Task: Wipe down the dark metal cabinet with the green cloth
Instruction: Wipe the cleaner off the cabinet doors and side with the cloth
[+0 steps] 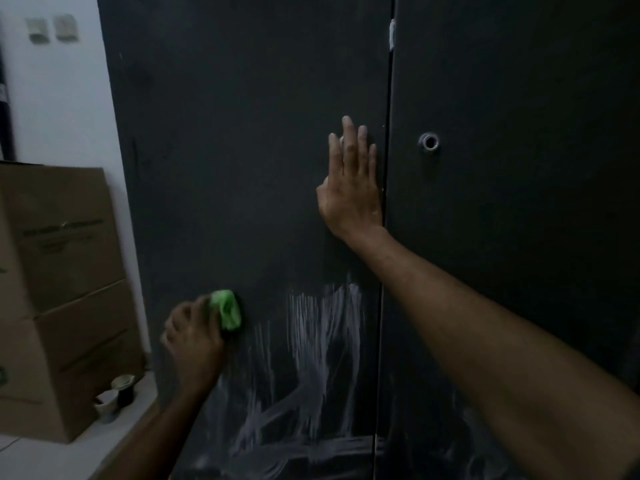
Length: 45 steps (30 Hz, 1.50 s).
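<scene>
Our left hand point(194, 336) has its grip curled round the green cloth point(227, 309), holding it bunched against the left door point(242, 133) of the dark cabinet point(519, 220), low on the panel and near its left edge. That hand is blurred, so we cannot make out each finger, but the cloth sticks out above the knuckles and touches the metal. Our right hand point(351, 181) lies flat on the same door, higher up and just beside the seam where the two doors meet; its grip is wide, fingers straight and pointing up, palm on the panel, holding nothing. Pale wet streaks point(322, 341) run down the lower part of the left door between the cloth and the seam, and spread wider toward the bottom. On the right door we see a small round lock hole point(429, 142) with a metal rim, about level with our right fingertips. A whitish mark point(392, 34) sits high on the seam. Left of the cabinet stands a stack of cardboard boxes point(62, 289) against a white wall point(59, 98), with two small switches point(53, 28) high on it. A few small cups point(116, 393) stand on the floor at the foot of the boxes.
</scene>
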Tool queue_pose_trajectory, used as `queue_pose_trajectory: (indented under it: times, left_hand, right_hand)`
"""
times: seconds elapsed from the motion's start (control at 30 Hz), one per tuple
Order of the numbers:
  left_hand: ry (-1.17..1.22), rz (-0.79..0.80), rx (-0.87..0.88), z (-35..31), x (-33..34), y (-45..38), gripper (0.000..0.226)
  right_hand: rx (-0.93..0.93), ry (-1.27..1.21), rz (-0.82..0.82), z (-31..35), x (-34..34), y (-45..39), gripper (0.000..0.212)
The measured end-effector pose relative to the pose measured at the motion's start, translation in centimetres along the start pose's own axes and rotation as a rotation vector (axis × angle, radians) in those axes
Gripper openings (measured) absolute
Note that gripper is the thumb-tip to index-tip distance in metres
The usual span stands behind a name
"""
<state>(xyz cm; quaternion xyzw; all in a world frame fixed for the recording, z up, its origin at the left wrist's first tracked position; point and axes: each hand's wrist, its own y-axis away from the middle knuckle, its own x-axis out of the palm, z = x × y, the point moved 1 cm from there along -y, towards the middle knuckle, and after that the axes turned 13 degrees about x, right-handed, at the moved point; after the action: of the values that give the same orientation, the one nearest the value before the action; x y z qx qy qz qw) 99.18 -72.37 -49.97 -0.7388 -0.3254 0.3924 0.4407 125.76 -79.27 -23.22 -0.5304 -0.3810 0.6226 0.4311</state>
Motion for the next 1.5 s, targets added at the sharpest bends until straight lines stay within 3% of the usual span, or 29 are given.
queue_pose_trajectory:
  times: [0.1, 0.27, 0.33, 0.47, 0.57, 0.63, 0.7, 0.8, 0.9, 0.97, 1.07, 1.17, 1.23, 1.3, 1.43, 1.5]
  left_hand:
    - [0.001, 0.081, 0.088, 2.1, -0.5, 1.6, 0.036]
    - [0.001, -0.1, -0.053, 1.7, -2.4, -8.9, 0.027]
    - [-0.03, -0.046, 0.028, -0.4, -2.1, -9.0, 0.029]
    - [0.035, 0.192, 0.269, -0.4, -1.2, 0.5, 0.047]
    - [-0.006, 0.179, 0.122, 2.9, -1.9, 1.9, 0.042]
    - [0.005, 0.125, -0.006, 3.9, -2.6, -1.3, 0.028]
    - [0.019, 0.054, -0.016, 3.1, -3.0, -5.7, 0.027]
    - [0.023, 0.014, 0.159, -0.4, -2.5, -8.8, 0.031]
    - [0.049, 0.068, 0.373, -2.2, -0.5, -4.7, 0.035]
    - [0.043, 0.105, 0.457, -0.7, 0.3, -0.9, 0.034]
    - [0.033, 0.072, 0.3, 1.6, 0.6, 0.9, 0.036]
    - [0.072, -0.049, 0.005, 0.1, 0.4, -0.9, 0.034]
    - [0.089, -0.15, -0.06, -2.4, 0.7, -2.7, 0.028]
    - [0.086, -0.158, 0.067, -5.2, 1.3, -3.5, 0.028]
    - [0.064, 0.014, 0.547, -7.6, 3.1, 0.4, 0.028]
    - [0.037, 0.045, 0.614, -6.0, 3.2, 1.9, 0.028]
  right_hand:
    - [-0.002, 0.017, 0.015, 0.1, -0.2, 0.1, 0.072]
    - [0.009, 0.0, 0.017, 0.2, 0.2, 0.4, 0.074]
    - [0.014, -0.019, -0.001, 0.2, 0.3, 0.4, 0.074]
    - [0.002, -0.037, -0.009, 0.1, 0.5, 0.3, 0.073]
    - [-0.037, -0.081, 0.001, -0.2, 0.5, 0.4, 0.072]
    - [-0.069, -0.098, -0.006, -0.3, 0.4, 0.4, 0.073]
    - [-0.059, -0.072, -0.018, -0.1, 0.0, 0.5, 0.072]
    - [-0.138, -0.017, -0.102, -0.5, -0.1, 2.2, 0.062]
    - [-0.467, -0.131, -0.187, -3.8, 1.0, 6.8, 0.04]
    - [-0.546, -0.156, -0.122, -7.1, 1.5, 8.9, 0.035]
    - [-0.488, -0.095, 0.003, -10.5, 3.0, 9.8, 0.039]
    - [-0.516, 0.007, -0.044, -11.1, 4.6, 10.3, 0.043]
    - [-0.515, 0.006, -0.076, -11.1, 5.0, 10.4, 0.044]
    - [-0.514, 0.002, -0.09, -11.2, 5.2, 10.4, 0.045]
    - [-0.521, 0.0, -0.102, -11.3, 5.2, 10.2, 0.045]
    - [-0.514, -0.005, -0.116, -11.2, 5.0, 10.4, 0.045]
